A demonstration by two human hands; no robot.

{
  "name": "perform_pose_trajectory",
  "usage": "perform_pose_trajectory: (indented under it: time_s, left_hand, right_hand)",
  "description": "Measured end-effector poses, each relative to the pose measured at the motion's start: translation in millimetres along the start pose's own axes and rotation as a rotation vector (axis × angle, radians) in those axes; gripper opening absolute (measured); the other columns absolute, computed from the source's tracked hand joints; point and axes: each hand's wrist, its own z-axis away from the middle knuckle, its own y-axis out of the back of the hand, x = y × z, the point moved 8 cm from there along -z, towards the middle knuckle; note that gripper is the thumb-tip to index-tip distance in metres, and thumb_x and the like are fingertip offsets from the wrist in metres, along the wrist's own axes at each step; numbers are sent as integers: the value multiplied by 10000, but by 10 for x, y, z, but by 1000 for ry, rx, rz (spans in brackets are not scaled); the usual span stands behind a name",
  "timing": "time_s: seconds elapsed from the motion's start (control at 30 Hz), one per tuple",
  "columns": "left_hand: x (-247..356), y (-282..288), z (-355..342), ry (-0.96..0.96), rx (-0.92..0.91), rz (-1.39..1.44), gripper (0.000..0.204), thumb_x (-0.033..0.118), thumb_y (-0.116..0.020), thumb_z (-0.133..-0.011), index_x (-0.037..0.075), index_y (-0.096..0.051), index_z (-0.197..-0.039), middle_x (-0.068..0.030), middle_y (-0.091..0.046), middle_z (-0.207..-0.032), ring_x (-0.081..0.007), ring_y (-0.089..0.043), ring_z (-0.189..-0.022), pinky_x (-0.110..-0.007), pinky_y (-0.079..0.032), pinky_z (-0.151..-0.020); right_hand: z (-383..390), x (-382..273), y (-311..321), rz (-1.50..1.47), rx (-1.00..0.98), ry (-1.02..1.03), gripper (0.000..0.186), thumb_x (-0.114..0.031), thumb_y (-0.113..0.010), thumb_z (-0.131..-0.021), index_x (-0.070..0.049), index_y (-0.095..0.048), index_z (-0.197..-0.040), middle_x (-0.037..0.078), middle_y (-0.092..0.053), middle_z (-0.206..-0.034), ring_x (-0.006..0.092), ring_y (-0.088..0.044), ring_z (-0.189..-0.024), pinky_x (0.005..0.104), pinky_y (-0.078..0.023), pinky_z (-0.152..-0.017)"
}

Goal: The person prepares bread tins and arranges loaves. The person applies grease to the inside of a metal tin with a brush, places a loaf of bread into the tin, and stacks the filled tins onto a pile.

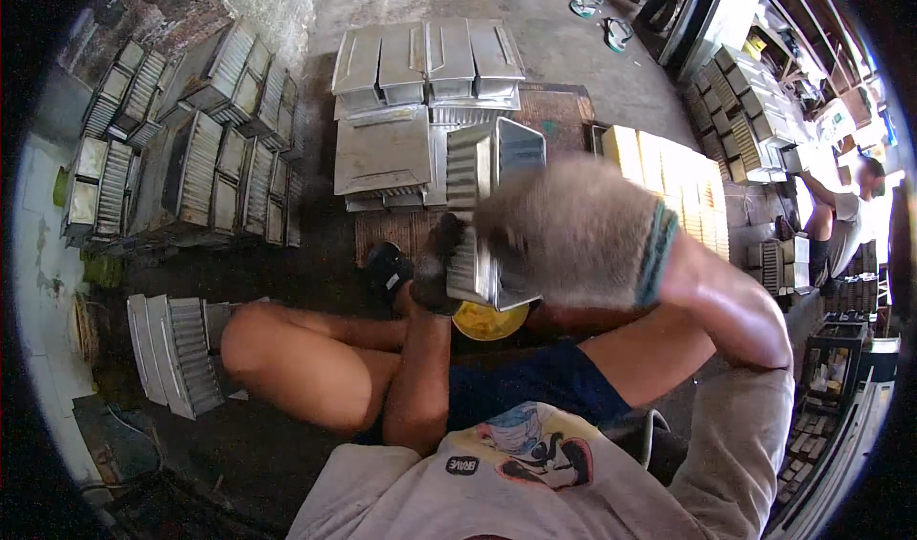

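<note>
1. Take the yellow bowl (491, 321) as your landmark: the ridged metal tin (462, 179) stands just beyond it, the near end partly over its far rim in this view.
2. The tin's long axis runs away from you, from the bowl toward the far side; its ridged wall faces left and its mouth right.
3. Your left hand (435, 280) is beyond the bowl and to its left, its fingers grasping the tin by the ridged side.
4. Your right hand (573, 225), in a blurred grey knitted glove (616, 244), is beyond the bowl and to its right, in front of the tin's mouth. You cannot tell from here whether its fingers are clenched or touching metal.
5. Judge by that mouth: the right hand is nearer to it, the left to the ridged wall.
6. Stacked tins (382, 148) sit farther beyond the bowl, mostly leftward.
</note>
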Motion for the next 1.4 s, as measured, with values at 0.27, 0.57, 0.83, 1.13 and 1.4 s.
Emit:
perform_pose_trajectory:
  time_s: [0.27,0.57,0.83,1.13,1.4]
  left_hand:
    - [-13,11,-138,48,-268,474,391,267,-491,-1115,23,-556,-1413,-132,-666,-1287,-237,-680,-1101,-378,-594,-937]
    - [-81,-342,27,-11,-170,229,456,337,-476,-1103,13,-557,-1414,-159,-660,-1308,-279,-671,-1132,-431,-584,-959]
    - [17,-436,19,-50,-142,144,518,400,-463,-1093,5,-557,-1414,-183,-655,-1327,-317,-662,-1159,-478,-576,-980]
    - [238,-305,-70,-201,-38,112,584,479,-419,-1092,21,-519,-1440,-199,-583,-1435,-347,-644,-1151,-530,-553,-1003]
    - [148,425,-88,-34,-35,417,543,410,-507,-1075,21,-528,-1453,-223,-607,-1400,-361,-615,-1248,-534,-517,-1070]
  right_hand:
    - [154,662,-127,-182,-61,-51,320,-165,-749,-829,-97,-720,-1140,146,-727,-1041,324,-719,-944,420,-591,-893]
    - [243,1009,-350,-1166,273,-575,196,-137,-681,-993,-15,-686,-1145,96,-738,-952,175,-736,-826,297,-613,-738]
    - [307,34,-139,-114,217,19,262,-104,-656,-914,-69,-706,-1169,149,-732,-947,304,-743,-858,405,-610,-741]
    - [243,177,-99,-460,29,23,156,-136,-723,-886,-32,-735,-1003,153,-746,-1035,326,-735,-959,415,-591,-838]
    - [636,970,200,-702,649,-494,140,-51,-771,-878,-10,-734,-1006,118,-751,-1012,215,-720,-912,360,-580,-819]
